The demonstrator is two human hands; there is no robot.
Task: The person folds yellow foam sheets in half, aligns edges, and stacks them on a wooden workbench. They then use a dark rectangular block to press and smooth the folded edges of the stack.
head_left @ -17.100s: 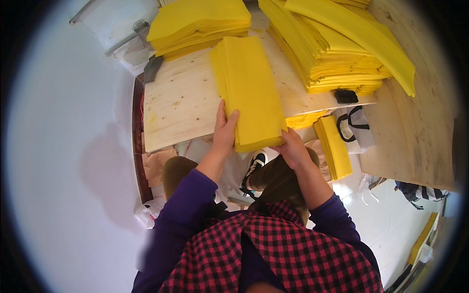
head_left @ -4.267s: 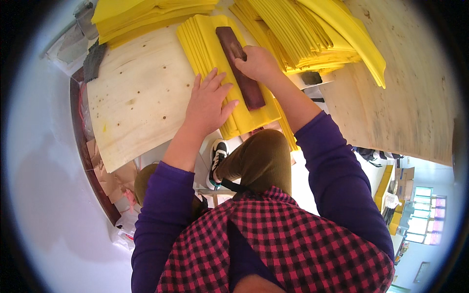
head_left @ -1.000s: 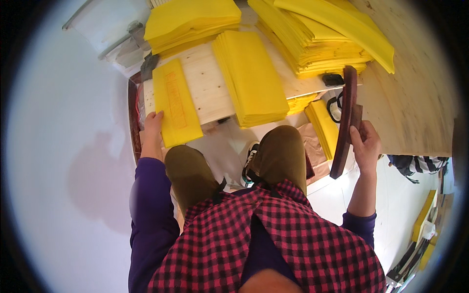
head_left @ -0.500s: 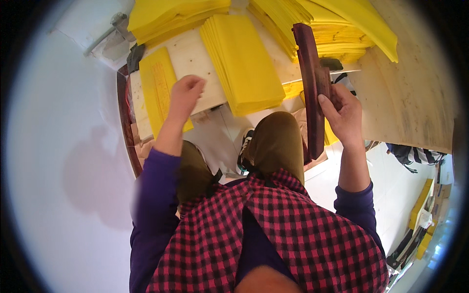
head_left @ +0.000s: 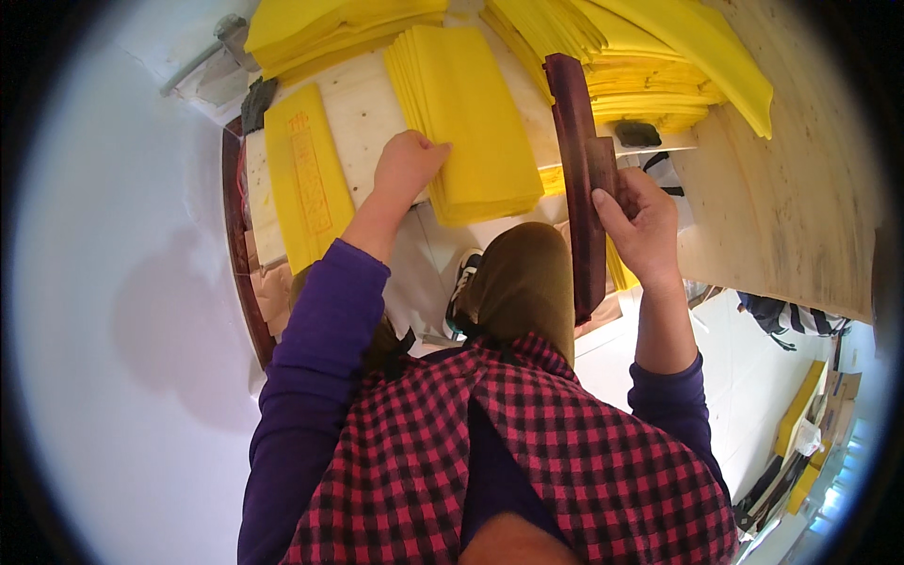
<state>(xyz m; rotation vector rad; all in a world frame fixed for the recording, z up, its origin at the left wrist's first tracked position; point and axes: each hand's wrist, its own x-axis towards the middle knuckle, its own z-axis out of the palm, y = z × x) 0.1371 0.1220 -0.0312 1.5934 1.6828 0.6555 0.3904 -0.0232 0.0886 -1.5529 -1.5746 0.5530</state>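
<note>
My right hand point(head_left: 643, 226) grips a long, dark-red wooden stamp point(head_left: 582, 188) by the block-like handle on its side, holding it upright to the right of my knee. My left hand point(head_left: 407, 169) has its fingers curled together at the left edge of a fanned stack of yellow cloth-like sheets point(head_left: 485, 141). Thumb and forefinger touch the stack there, but whether a sheet is pinched between them is hidden. Left of that hand, a single-looking yellow piece point(head_left: 303, 174) with a red printed strip lies on the pale wooden board point(head_left: 363, 118), its near end hanging over the edge.
More yellow stacks lie at the back, one far left point(head_left: 330, 38) and one far right point(head_left: 650, 75). A small black pad-like object point(head_left: 638, 135) rests near the board's right end. A tall wooden panel point(head_left: 782, 188) stands to the right, a white wall point(head_left: 122, 311) to the left.
My left hand has moved right, from beside the printed yellow piece to the fanned stack's left edge. The right hand, holding the stamp, has shifted slightly left.
</note>
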